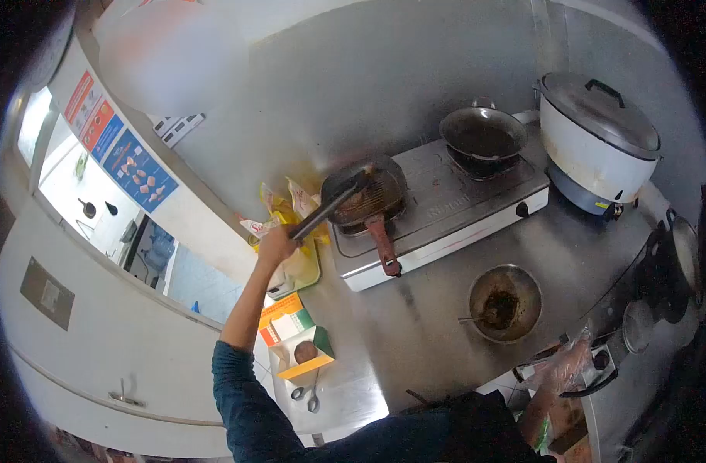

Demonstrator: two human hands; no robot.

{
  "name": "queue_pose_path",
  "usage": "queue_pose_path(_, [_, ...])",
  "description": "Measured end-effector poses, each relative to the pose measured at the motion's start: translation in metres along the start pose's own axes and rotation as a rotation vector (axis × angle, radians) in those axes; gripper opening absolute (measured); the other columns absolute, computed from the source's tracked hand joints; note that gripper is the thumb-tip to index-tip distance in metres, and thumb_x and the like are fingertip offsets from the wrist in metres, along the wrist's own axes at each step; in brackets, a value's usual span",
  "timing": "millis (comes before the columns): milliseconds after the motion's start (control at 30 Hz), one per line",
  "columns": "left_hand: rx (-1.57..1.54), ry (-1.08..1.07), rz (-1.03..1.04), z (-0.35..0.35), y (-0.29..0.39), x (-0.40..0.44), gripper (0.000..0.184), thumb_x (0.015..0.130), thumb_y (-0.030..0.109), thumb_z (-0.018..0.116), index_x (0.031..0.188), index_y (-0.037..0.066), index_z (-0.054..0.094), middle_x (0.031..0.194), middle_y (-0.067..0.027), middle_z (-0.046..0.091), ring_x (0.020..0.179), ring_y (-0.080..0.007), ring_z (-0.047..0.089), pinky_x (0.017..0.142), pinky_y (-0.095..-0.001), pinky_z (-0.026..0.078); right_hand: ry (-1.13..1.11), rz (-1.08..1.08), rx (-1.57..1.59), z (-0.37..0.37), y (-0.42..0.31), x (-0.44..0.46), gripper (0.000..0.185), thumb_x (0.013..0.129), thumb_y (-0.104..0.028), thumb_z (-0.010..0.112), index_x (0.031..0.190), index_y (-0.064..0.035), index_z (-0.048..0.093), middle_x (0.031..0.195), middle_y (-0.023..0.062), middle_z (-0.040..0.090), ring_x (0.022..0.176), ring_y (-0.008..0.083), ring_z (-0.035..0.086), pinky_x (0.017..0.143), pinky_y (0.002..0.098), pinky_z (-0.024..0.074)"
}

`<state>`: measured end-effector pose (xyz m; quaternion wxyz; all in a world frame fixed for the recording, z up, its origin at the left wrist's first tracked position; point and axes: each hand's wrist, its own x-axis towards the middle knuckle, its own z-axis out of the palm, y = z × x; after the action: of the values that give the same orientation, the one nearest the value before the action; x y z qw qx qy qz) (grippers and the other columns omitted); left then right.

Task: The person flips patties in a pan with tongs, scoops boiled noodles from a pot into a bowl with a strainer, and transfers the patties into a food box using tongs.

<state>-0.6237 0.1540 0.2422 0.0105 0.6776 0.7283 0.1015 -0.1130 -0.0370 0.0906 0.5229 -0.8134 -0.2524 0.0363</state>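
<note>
Far left: yellow packets (305,202) crowd the stove's left end; open box (286,318) nearer the body. Left hand (275,245): fingers wrapped round the rear of the black tongs (322,214), which slant over the ridged pan (394,185) on the left burner. Tip gap and contact unclear. Judgement: work at a low angle inside the rim, squeeze lightly, lift clear of the ridges before any sideways move. Pan handle (384,245) projects over the stove (445,212) front edge; a sleeve or wrist could knock it. Packets leave little room leftward.

Centre: wok (484,137) on the right burner limits travel that way. Bare surface (422,309) between stove front and metal bowl (533,302) gives the best open room. Right: right hand (570,366) in clear plastic, near a curved black handle; finger state cannot be told.
</note>
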Motion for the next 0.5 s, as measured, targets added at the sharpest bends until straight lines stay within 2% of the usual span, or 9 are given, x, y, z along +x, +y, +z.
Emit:
queue_pose_path(33, [-0.217,-0.114,-0.102,-0.001,-0.005,0.002,0.037,0.061,0.022,0.061,0.092,0.003,0.054,0.064,-0.0105,0.056,0.048,-0.0175,0.054,0.043,-0.0273,0.043,-0.001,-0.214,-0.121,0.003,0.022,0.000,0.046,0.081,-0.032,0.030,0.108,0.0035,0.041,0.108,0.0187,0.042,0.100,0.0298,0.038,0.084,0.0357,0.0289])
queue_pose_path(67, [-0.290,-0.177,-0.181,-0.005,-0.005,0.002,0.035,0.062,0.016,0.060,0.095,0.005,0.055,0.066,-0.0053,0.054,0.053,-0.0091,0.049,0.044,-0.0220,0.041,0.018,0.017,0.083,0.000,-0.003,-0.002,0.045,0.081,-0.031,0.030,0.108,0.0035,0.041,0.108,0.0193,0.042,0.099,0.0308,0.039,0.083,0.0364,0.0295])
queue_pose_path(100, [-0.404,-0.203,-0.182,-0.003,-0.010,0.002,0.034,0.063,0.016,0.060,0.094,0.004,0.055,0.066,-0.0052,0.054,0.052,-0.0093,0.049,0.044,-0.0219,0.041,0.038,0.250,0.287,-0.006,-0.054,-0.005,0.045,0.081,-0.030,0.029,0.108,0.0035,0.041,0.108,0.0199,0.042,0.099,0.0318,0.039,0.082,0.0371,0.0302])
queue_pose_path(167, [-0.633,-0.255,-0.186,0.007,-0.026,0.002,0.033,0.063,0.016,0.060,0.093,0.001,0.055,0.066,-0.0050,0.054,0.052,-0.0099,0.049,0.043,-0.0215,0.040,0.030,0.183,0.259,-0.009,-0.052,-0.005,0.045,0.081,-0.030,0.029,0.108,0.0034,0.041,0.107,0.0204,0.043,0.098,0.0329,0.039,0.081,0.0378,0.0308])
queue_pose_path(267, [-0.725,-0.317,-0.242,0.012,-0.035,-0.001,0.034,0.063,0.016,0.061,0.092,-0.001,0.054,0.068,-0.0039,0.054,0.053,-0.0106,0.049,0.043,-0.0214,0.040,0.026,-0.500,-0.230,0.005,0.045,0.002,0.047,0.081,-0.033,0.029,0.109,0.0028,0.040,0.106,0.0202,0.044,0.096,0.0332,0.040,0.081,0.0378,0.0308])
queue_pose_path(333, [-0.713,-0.254,-0.234,0.019,-0.039,0.000,0.028,0.063,0.016,0.061,0.086,0.002,0.057,0.066,-0.0060,0.056,0.053,-0.0133,0.052,0.044,-0.0237,0.041,0.151,-0.678,-0.280,0.009,0.043,0.000,0.048,0.081,-0.034,0.029,0.110,0.0021,0.040,0.105,0.0202,0.044,0.095,0.0334,0.040,0.081,0.0381,0.0307])
queue_pose_path(400, [-0.536,-0.125,-0.146,0.021,-0.037,0.000,0.025,0.063,0.017,0.061,0.085,0.005,0.057,0.067,-0.0085,0.057,0.056,-0.0172,0.055,0.047,-0.0274,0.042,-0.047,-0.057,0.073,-0.002,0.013,0.000,0.048,0.081,-0.035,0.030,0.110,0.0023,0.039,0.106,0.0198,0.044,0.097,0.0332,0.040,0.083,0.0378,0.0297])
queue_pose_path(467, [-0.191,0.065,0.016,0.022,-0.023,-0.005,0.028,0.063,0.019,0.060,0.089,0.009,0.057,0.069,-0.0116,0.058,0.061,-0.0221,0.056,0.053,-0.0323,0.043,-0.109,0.263,0.182,-0.002,0.003,0.002,0.048,0.080,-0.034,0.031,0.111,0.0025,0.039,0.108,0.0194,0.043,0.099,0.0325,0.039,0.085,0.0374,0.0286])
queue_pose_path(500, [-0.078,0.100,0.019,0.020,-0.013,-0.009,0.029,0.063,0.020,0.059,0.091,0.010,0.056,0.071,-0.0120,0.058,0.063,-0.0234,0.056,0.056,-0.0341,0.043,-0.074,0.270,0.116,0.008,0.018,0.007,0.047,0.080,-0.033,0.031,0.111,0.0027,0.039,0.108,0.0191,0.043,0.100,0.0320,0.039,0.086,0.0370,0.0280])
